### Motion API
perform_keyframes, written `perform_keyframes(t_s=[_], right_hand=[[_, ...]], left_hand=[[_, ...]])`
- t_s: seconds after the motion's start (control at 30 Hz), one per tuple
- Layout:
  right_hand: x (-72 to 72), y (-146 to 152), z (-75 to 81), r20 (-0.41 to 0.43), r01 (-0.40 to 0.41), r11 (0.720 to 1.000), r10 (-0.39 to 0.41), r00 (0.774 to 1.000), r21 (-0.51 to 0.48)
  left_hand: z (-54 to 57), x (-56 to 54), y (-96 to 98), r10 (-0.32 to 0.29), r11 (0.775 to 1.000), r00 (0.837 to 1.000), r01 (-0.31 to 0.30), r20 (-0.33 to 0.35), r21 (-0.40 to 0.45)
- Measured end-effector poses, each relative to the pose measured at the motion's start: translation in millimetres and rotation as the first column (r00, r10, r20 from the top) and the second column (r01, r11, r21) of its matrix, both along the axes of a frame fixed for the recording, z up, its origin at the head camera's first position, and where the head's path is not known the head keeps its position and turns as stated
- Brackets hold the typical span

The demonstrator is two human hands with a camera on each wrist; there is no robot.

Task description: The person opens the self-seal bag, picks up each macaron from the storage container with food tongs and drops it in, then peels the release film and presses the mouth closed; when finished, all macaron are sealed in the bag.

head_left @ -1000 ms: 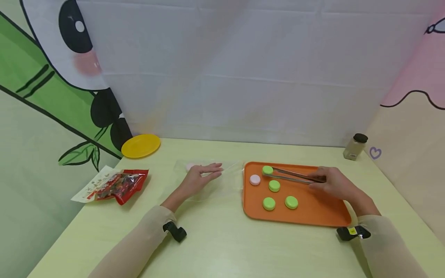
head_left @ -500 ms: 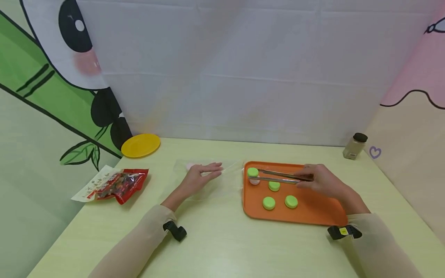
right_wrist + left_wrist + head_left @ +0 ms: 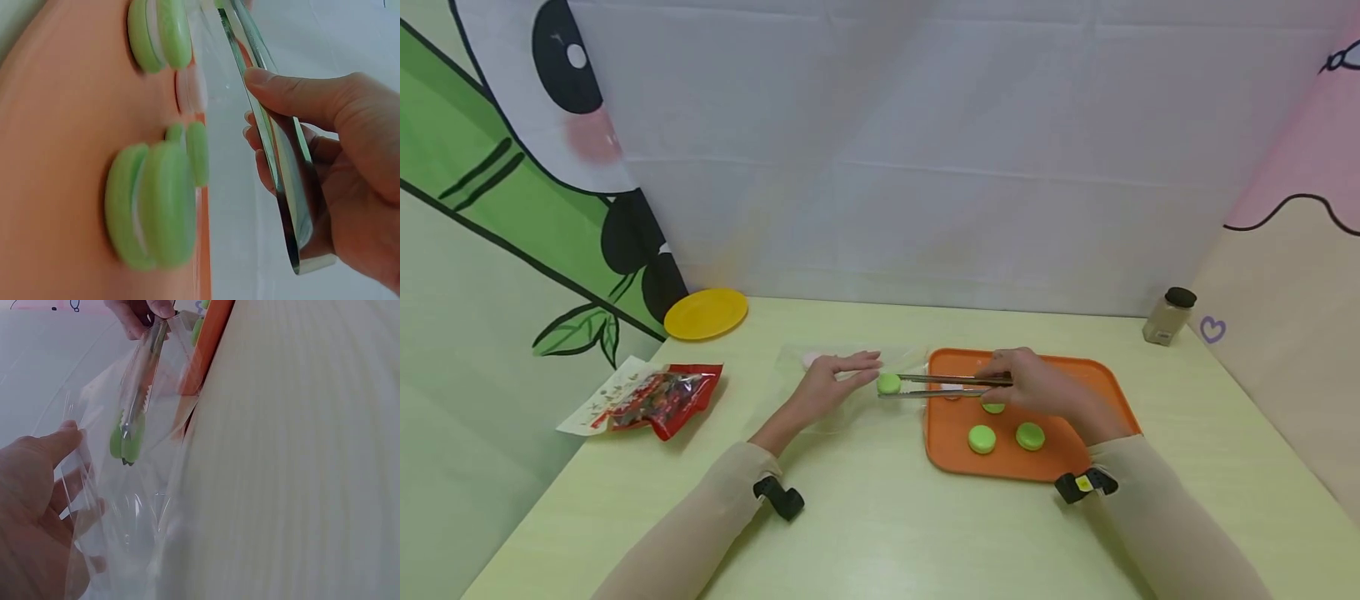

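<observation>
My left hand (image 3: 835,385) holds the clear plastic bag (image 3: 134,512) by its edge; the film stands partly raised, with several fingers showing through it. My right hand (image 3: 1033,383) grips metal tongs (image 3: 294,181), thumb on one arm and fingers on the other. A green macaron (image 3: 889,383) is pinched between the tong tips and shows through the film in the left wrist view, at the bag's mouth side. Several green macarons (image 3: 982,439) and one pink macaron (image 3: 192,89) lie on the orange tray (image 3: 955,466). Something pale pink (image 3: 810,358) lies in the bag behind my left hand.
A yellow plate (image 3: 706,314) is at the back left. In front of it lies a red and white snack packet (image 3: 662,400). At the back right stands a black-lidded jar (image 3: 1169,317). The bag's right edge overlaps the tray's left side.
My right hand has moved left, carrying the green macaron in the tongs from the tray's far left corner to over the bag. My left hand has stayed in place.
</observation>
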State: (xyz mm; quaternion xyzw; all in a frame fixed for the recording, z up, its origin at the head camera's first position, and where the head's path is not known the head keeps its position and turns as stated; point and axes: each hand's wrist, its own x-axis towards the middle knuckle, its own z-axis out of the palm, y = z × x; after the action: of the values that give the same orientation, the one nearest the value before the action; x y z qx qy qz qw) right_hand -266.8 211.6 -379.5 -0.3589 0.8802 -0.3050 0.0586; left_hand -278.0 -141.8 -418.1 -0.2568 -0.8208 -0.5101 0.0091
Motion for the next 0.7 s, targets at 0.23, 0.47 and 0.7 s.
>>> perform_keyframes(t_s=[0.23, 0.47, 0.7], right_hand=[[-8.4, -26, 0.8, 0.011, -0.042, 0.998, 0.042, 0.999, 0.055], [-18.4, -48, -2.1, -0.03, -0.084, 0.993, 0.087, 0.996, 0.078], [-27.4, -67, -4.5, -0.08, -0.136, 0.988, 0.141, 0.987, 0.071]], left_hand=[[-5.5, -4.2, -2.5, -0.003, 1.0, 1.0, 0.003, 0.004, 0.016], [-5.3, -4.5, -2.3, -0.03, 0.999, 0.999, 0.03, -0.017, 0.025], [-2.3, -3.1, -2.0, -0.024, 0.999, 1.0, 0.024, -0.001, 0.039]])
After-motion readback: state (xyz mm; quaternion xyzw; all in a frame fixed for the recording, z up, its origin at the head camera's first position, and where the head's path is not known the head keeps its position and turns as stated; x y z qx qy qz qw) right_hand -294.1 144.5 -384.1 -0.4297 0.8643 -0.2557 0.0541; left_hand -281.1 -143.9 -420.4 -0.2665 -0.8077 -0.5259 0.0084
